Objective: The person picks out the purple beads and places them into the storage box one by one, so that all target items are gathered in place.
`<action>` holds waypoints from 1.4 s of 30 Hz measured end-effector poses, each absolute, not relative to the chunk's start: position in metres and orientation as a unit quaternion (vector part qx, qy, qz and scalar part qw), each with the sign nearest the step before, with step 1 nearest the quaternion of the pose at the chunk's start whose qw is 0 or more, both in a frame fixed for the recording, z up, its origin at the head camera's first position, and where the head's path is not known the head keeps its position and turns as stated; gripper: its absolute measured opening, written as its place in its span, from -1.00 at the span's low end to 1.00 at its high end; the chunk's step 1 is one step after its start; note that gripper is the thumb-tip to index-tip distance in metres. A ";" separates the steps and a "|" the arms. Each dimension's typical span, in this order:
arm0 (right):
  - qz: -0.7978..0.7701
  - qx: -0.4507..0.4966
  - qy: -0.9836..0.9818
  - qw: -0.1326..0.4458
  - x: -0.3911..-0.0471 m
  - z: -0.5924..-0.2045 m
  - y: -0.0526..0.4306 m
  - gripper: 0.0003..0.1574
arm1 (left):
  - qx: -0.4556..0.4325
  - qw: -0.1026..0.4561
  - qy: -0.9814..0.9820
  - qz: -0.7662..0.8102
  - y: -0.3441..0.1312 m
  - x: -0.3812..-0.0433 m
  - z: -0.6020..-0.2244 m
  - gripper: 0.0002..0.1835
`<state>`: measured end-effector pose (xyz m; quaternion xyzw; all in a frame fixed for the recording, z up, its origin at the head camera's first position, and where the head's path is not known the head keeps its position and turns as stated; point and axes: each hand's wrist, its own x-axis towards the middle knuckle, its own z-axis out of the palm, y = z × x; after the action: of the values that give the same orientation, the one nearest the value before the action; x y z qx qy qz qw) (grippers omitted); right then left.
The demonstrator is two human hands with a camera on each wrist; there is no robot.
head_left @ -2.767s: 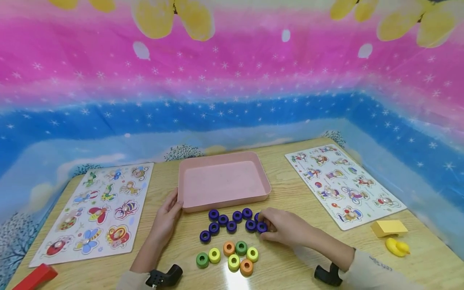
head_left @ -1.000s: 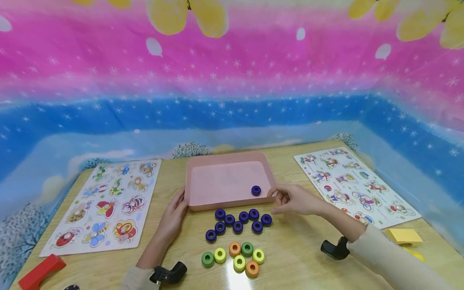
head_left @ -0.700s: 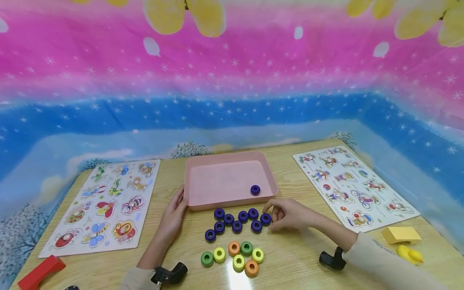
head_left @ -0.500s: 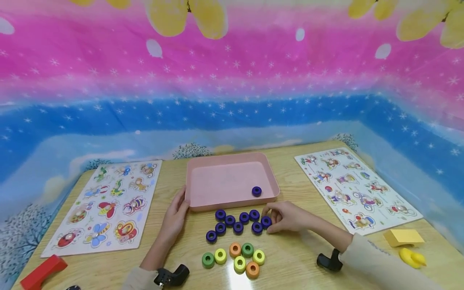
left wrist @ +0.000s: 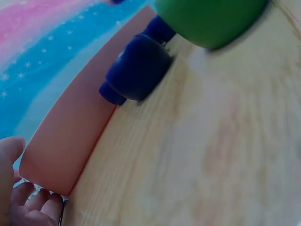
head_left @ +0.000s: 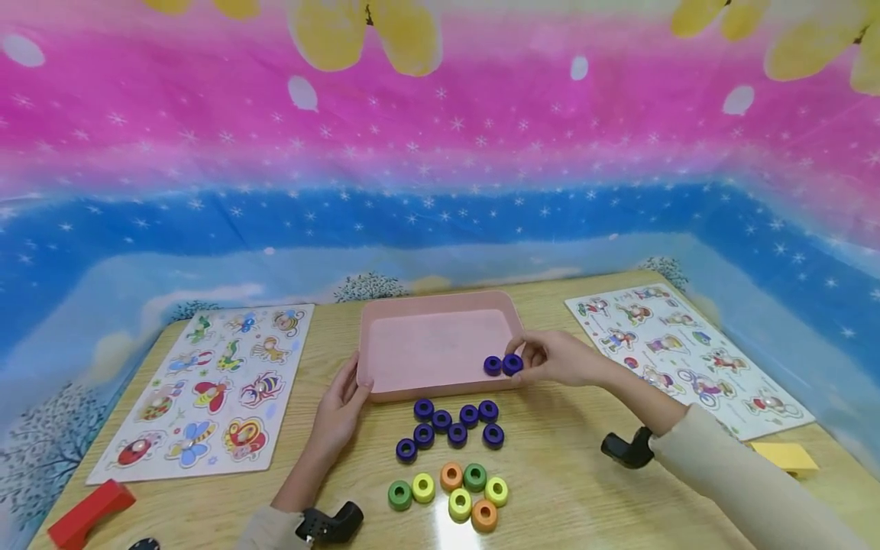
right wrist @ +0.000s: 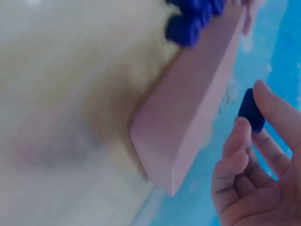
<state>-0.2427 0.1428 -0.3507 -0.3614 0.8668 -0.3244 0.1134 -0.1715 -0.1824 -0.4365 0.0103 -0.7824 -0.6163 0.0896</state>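
Observation:
My right hand (head_left: 560, 357) pinches a dark purple ring-shaped bead (right wrist: 252, 110) between thumb and fingertip, over the front right corner of a shallow pink tray (head_left: 440, 389). Beside it, one purple bead (head_left: 485, 367) lies in the tray. My left hand (head_left: 338, 412) holds the tray's front left corner, thumb at the rim and other fingers along the outside. Several more purple beads (head_left: 450, 422) lie in a loose cluster just in front of the tray. Nearer to me sit green (head_left: 399, 503), yellow (head_left: 460, 515) and orange (head_left: 484, 525) beads.
A knobbed insect puzzle board (head_left: 168, 412) lies at the left, and one with small figures (head_left: 660, 317) at the right. A red block (head_left: 89, 516) is at the front left, a yellow block (head_left: 784, 457) at the far right. A patterned cloth wall (head_left: 440, 198) rises behind the table.
My right hand put one purple bead into the tray, came back to the cluster, took its rightmost bead and carried it up over the tray's right corner. The left hand stays at the tray.

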 end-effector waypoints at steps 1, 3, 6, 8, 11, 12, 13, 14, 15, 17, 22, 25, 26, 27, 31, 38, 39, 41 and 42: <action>-0.325 -0.360 0.868 0.109 -0.249 -0.348 0.140 -0.60 | 0.003 0.096 -0.791 -0.604 -0.183 -0.171 -0.437 -0.46; -0.327 -0.358 0.868 0.106 -0.261 -0.345 0.135 -0.59 | -0.012 0.110 -0.803 -0.586 -0.183 -0.171 -0.437 -0.46; -0.324 -0.357 0.870 0.105 -0.279 -0.347 0.128 -0.59 | -0.028 0.123 -0.810 -0.573 -0.184 -0.171 -0.437 -0.47; -0.315 -0.359 0.873 0.101 -0.290 -0.353 0.124 -0.59 | -0.033 0.126 -0.808 -0.574 -0.183 -0.171 -0.437 -0.48; -0.294 -0.361 0.881 0.088 -0.302 -0.363 0.118 -0.60 | -0.037 0.128 -0.813 -0.567 -0.182 -0.171 -0.437 -0.47; -0.287 -0.362 0.883 0.083 -0.305 -0.366 0.115 -0.60 | -0.036 0.128 -0.814 -0.565 -0.182 -0.170 -0.437 -0.47; -0.278 -0.362 0.886 0.079 -0.307 -0.369 0.114 -0.61 | -0.036 0.126 -0.815 -0.565 -0.181 -0.170 -0.436 -0.47; -0.271 -0.359 0.890 0.078 -0.309 -0.372 0.111 -0.62 | -0.035 0.124 -0.815 -0.565 -0.181 -0.170 -0.436 -0.47; -0.263 -0.355 0.893 0.080 -0.310 -0.374 0.109 -0.63 | -0.036 0.122 -0.813 -0.568 -0.180 -0.169 -0.434 -0.47; -0.252 -0.348 0.898 0.091 -0.312 -0.376 0.105 -0.65 | -0.035 0.119 -0.808 -0.576 -0.178 -0.166 -0.428 -0.48; -0.212 -0.343 0.908 0.111 -0.314 -0.377 0.097 -0.66 | -0.029 0.119 -0.801 -0.586 -0.171 -0.159 -0.413 -0.49; -0.192 -0.347 0.911 0.112 -0.315 -0.378 0.094 -0.66 | -0.025 0.117 -0.805 -0.581 -0.171 -0.158 -0.410 -0.50; -0.189 -0.349 0.911 0.113 -0.315 -0.377 0.094 -0.66 | -0.024 0.117 -0.806 -0.580 -0.171 -0.158 -0.410 -0.50; -0.184 -0.350 0.911 0.114 -0.316 -0.377 0.093 -0.67 | -0.024 0.116 -0.806 -0.579 -0.171 -0.158 -0.410 -0.50; -0.173 -0.342 0.915 0.127 -0.316 -0.376 0.093 -0.60 | -0.029 0.116 -0.804 -0.582 -0.174 -0.161 -0.416 -0.49; -0.213 -0.309 0.917 0.137 -0.312 -0.367 0.100 -0.46 | -0.037 0.118 -0.814 -0.568 -0.180 -0.171 -0.435 -0.47; -0.223 -0.312 0.914 0.131 -0.311 -0.365 0.102 -0.47 | -0.037 0.119 -0.815 -0.566 -0.180 -0.171 -0.436 -0.47; -0.237 -0.322 0.910 0.113 -0.306 -0.361 0.106 -0.49 | -0.038 0.120 -0.815 -0.566 -0.180 -0.170 -0.435 -0.48; -0.247 -0.330 0.905 0.108 -0.302 -0.359 0.108 -0.49 | -0.038 0.120 -0.811 -0.571 -0.179 -0.169 -0.433 -0.48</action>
<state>-0.3022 0.1083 -0.3587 -0.3299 0.9047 -0.2470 0.1080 -0.1690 -0.1791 -0.4335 -0.0381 -0.8114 -0.5707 0.1201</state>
